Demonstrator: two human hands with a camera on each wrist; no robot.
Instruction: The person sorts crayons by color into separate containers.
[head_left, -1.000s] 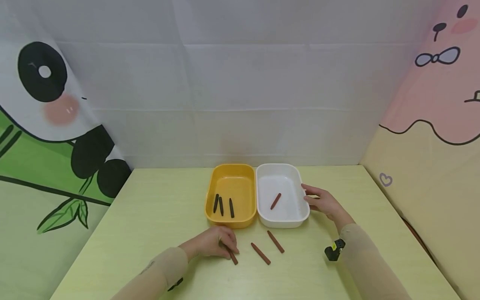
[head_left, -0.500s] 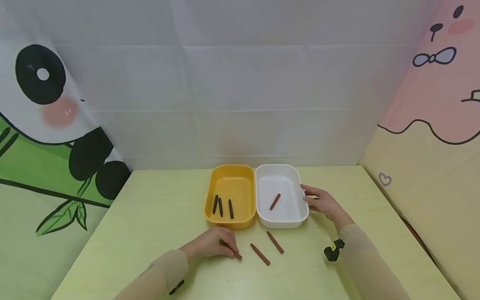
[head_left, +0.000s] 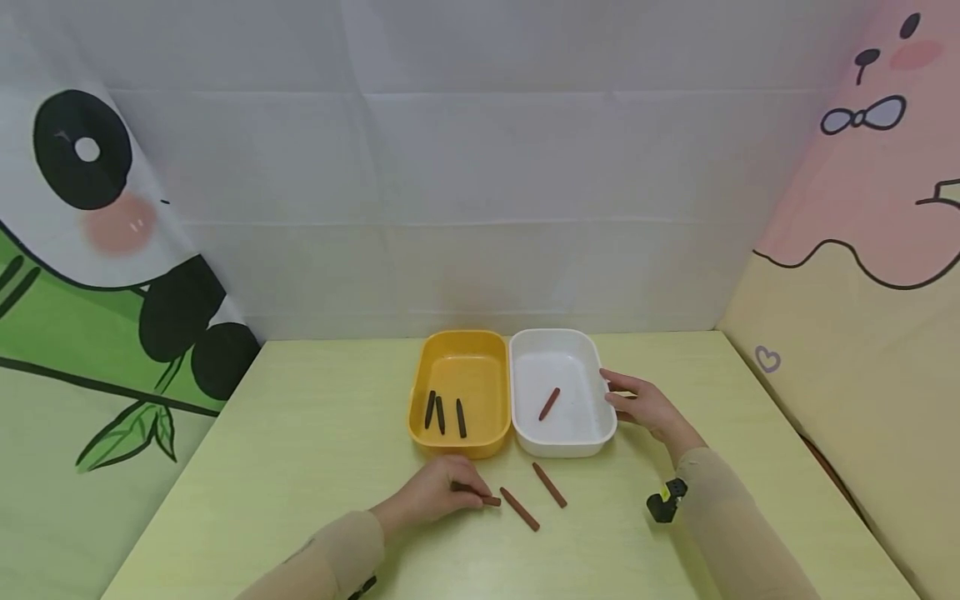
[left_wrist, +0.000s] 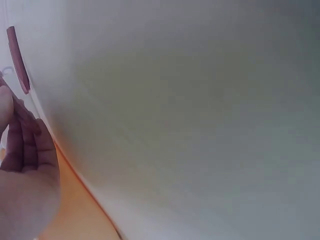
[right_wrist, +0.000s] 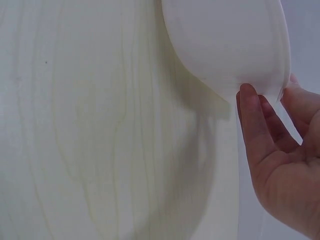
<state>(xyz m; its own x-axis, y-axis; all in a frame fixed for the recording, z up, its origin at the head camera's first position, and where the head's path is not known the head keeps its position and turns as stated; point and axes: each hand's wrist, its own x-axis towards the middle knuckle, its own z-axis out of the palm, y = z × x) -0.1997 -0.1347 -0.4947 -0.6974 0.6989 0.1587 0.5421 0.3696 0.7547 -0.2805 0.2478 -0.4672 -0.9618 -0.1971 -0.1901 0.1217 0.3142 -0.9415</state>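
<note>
My left hand (head_left: 438, 493) pinches a brown crayon (head_left: 491, 501) low over the table, in front of the yellow tray (head_left: 495, 445). Part of that crayon is hidden by the fingers. Just right of it lie two more brown crayons, a nearer crayon (head_left: 520, 509) and a farther crayon (head_left: 550, 485). At the right side of the white tray (head_left: 567, 447), my right hand (head_left: 651, 407) holds the rim and outer wall with fingers and thumb, as the right wrist view shows. Inside the white tray is one brown crayon (head_left: 550, 404); three black crayons, including one black crayon (head_left: 461, 417), lie in the yellow tray.
Both trays stand side by side near the back of the pale wooden table (head_left: 322, 400). Behind them hangs a white cloth (head_left: 480, 167). Cartoon-printed side panels flank the table, a panda panel (head_left: 67, 242) on the left and a pink panel (head_left: 847, 192) on the right.
My left hand has shifted slightly right, and the pinched crayon has turned from slanting toward the front to nearly sideways. The right hand stays at the white tray.
</note>
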